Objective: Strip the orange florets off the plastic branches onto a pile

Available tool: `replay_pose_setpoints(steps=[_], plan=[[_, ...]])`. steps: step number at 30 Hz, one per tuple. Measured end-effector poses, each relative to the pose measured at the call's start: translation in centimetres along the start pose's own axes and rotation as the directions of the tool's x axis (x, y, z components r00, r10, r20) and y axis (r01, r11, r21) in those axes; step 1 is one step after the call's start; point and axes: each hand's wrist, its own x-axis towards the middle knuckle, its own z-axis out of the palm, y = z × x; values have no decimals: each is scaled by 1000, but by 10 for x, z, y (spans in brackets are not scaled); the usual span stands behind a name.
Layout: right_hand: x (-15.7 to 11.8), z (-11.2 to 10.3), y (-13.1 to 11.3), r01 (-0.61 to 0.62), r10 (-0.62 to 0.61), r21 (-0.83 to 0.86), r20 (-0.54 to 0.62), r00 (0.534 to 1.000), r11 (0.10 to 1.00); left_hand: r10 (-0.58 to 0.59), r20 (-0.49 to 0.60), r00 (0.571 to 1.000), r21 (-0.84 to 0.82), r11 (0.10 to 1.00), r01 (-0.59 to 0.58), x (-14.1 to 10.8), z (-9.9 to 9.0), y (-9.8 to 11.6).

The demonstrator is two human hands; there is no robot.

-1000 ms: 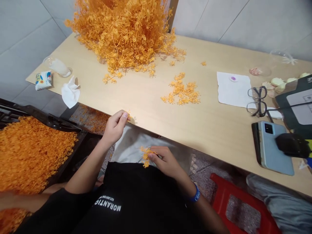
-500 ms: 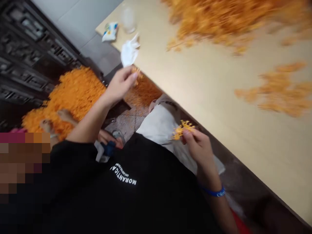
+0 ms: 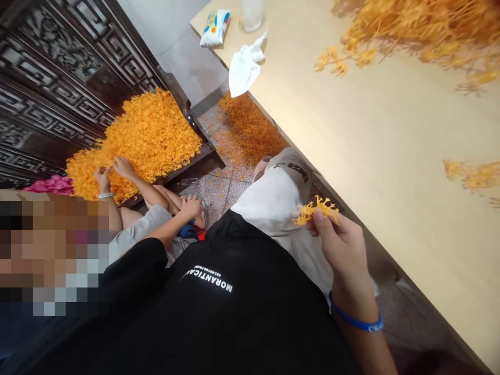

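Note:
My right hand (image 3: 344, 239) pinches a small yellow-orange flower sprig (image 3: 317, 210) between thumb and fingers, beside the table's edge. On its wrist is a blue band. Farther left and low, my left hand (image 3: 191, 207) is over a person's lower leg, fingers apart, with nothing visible in it. A big heap of orange flower sprigs (image 3: 414, 31) lies on the pale table (image 3: 375, 135), and a smaller bunch (image 3: 474, 174) lies at the right.
A white tissue (image 3: 245, 67), a packet (image 3: 216, 27) and a clear cup (image 3: 252, 14) stand near the table corner. Orange blossoms (image 3: 152, 135) cover a dark carved bench (image 3: 213, 156), where another person's hands work. Orange stems (image 3: 253, 130) litter the floor.
My left hand has dropped down and back from the table edge, and the orange bit it pinched no longer shows. My right hand still holds its sprig. The view has shifted.

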Motion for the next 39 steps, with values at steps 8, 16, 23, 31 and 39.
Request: replay_pose_setpoints(steps=[8,16,23,31,39], plan=[[-5,14,-9,-82,82,7,-31,996,997,344,-397,851,-463,725,-509,-2,-4,115],[-22,2,-6,-130,156,120,-246,957,984,759,-224,611,-804,210,-556,-20,-11,208],[-32,-2,-10,-152,174,118,-211,962,981,763,-67,643,-945,159,-287,-17,-9,214],[-30,-3,4,-210,214,42,-140,967,977,759,-28,650,-961,157,-225,-21,-6,211],[-25,2,10,-218,220,28,-169,961,976,766,30,643,-959,203,-197,-22,-2,204]])
